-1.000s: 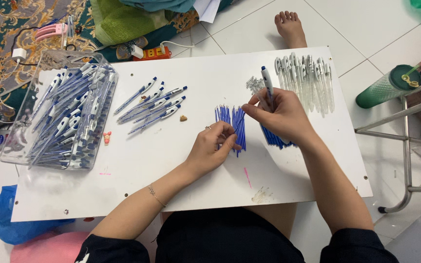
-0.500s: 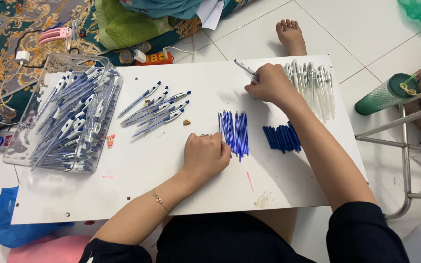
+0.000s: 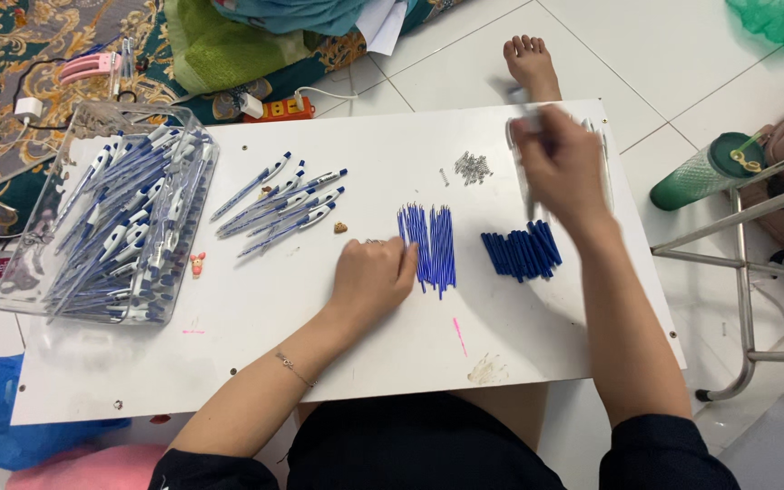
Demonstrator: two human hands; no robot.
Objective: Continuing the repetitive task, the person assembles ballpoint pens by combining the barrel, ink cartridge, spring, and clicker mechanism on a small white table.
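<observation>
My left hand (image 3: 372, 277) lies on the white board table (image 3: 256, 354), fingertips touching a fan of thin blue refills (image 3: 436, 243). Motion blurs my right hand (image 3: 563, 171), which hovers over the far right of the table above a row of clear pen barrels (image 3: 604, 150) that it mostly hides. Its fingers are curled around a blurred pale pen barrel (image 3: 519, 98). Short dark blue pen parts (image 3: 521, 250) lie in a pile just below that hand. A small heap of metal springs (image 3: 472, 168) sits behind the refills. Assembled blue and white pens (image 3: 283, 204) lie left of centre.
A clear plastic tray (image 3: 188, 150) full of pens stands on the left end of the table. A bare foot (image 3: 530, 59) rests past the far edge. A green bottle (image 3: 705, 172) and a metal frame (image 3: 744, 272) stand on the right, and an orange power strip (image 3: 288, 109) lies behind.
My right hand went from the blue parts to the clear barrels at the far right, then lifted slightly. My left hand slid left off the refills and now rests at their edge.
</observation>
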